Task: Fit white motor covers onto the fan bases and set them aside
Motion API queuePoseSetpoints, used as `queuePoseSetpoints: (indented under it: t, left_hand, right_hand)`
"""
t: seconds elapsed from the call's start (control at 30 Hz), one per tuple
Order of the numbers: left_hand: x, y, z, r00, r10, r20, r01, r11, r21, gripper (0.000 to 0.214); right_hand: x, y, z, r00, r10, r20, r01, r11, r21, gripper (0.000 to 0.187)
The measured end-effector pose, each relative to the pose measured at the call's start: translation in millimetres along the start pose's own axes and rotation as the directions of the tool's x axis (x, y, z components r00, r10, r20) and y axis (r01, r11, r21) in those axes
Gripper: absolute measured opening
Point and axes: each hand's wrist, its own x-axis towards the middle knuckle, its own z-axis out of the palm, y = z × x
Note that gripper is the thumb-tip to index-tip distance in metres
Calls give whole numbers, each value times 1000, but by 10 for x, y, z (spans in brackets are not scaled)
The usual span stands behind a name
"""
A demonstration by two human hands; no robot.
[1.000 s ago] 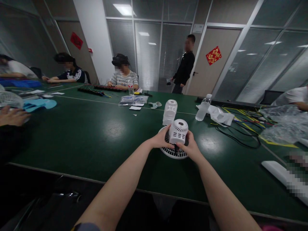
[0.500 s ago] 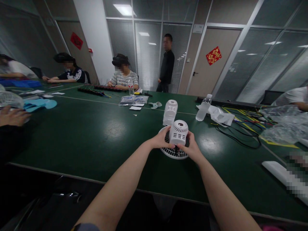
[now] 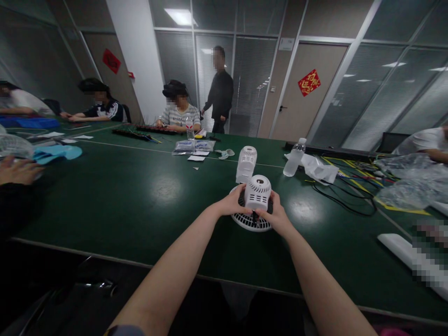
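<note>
Between my two hands is a white slotted fan motor housing (image 3: 258, 192), with a round hole in its top. My left hand (image 3: 234, 201) grips it from the left, and my right hand (image 3: 276, 214) grips it from the right, both thumbs near its lower front edge. Below the housing a round white fan grille (image 3: 250, 225) lies on the table. Small dark parts, perhaps wires, show under the housing by my thumbs; I cannot make them out. Just behind stands a second white slotted casing (image 3: 247, 163), upright and touching nothing I can make out.
On the green table (image 3: 140, 200), a water bottle (image 3: 294, 157) stands right of the casing, near crumpled plastic (image 3: 324, 169) and black cables (image 3: 345, 200). Plastic packets (image 3: 193, 147) lie farther back. A co-worker's hand (image 3: 19, 170) is at the left. A person (image 3: 221, 91) stands beyond the table.
The standing person has moved to the left. My hands keep their hold on the housing, with hardly any movement; the whole view has shifted slightly.
</note>
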Motion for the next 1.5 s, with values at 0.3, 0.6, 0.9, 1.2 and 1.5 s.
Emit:
queuePoseSetpoints:
  t: [0.3,0.6,0.9,1.2,1.5]
  left_hand:
    - [-24,46,1,1000,-16,6,16,1000,11,116]
    - [-41,86,30,999,-22,-35,22,1000,-4,109]
    - [-58,91,51,999,-11,-37,12,1000,8,110]
    - [-69,103,46,999,-14,-38,17,997,71,115]
    - [-50,76,13,1000,-29,-2,29,997,71,114]
  right_hand:
    - [-4,-23,-4,1000,8,18,-7,999,-53,91]
    - [-10,-38,-17,1000,9,16,-8,998,-65,94]
    - [-39,-14,-7,1000,12,7,-11,1000,-23,91]
    - [-28,92,-62,993,-75,88,59,984,169,83]
    - [-25,46,-118,992,-78,94,72,995,70,85]
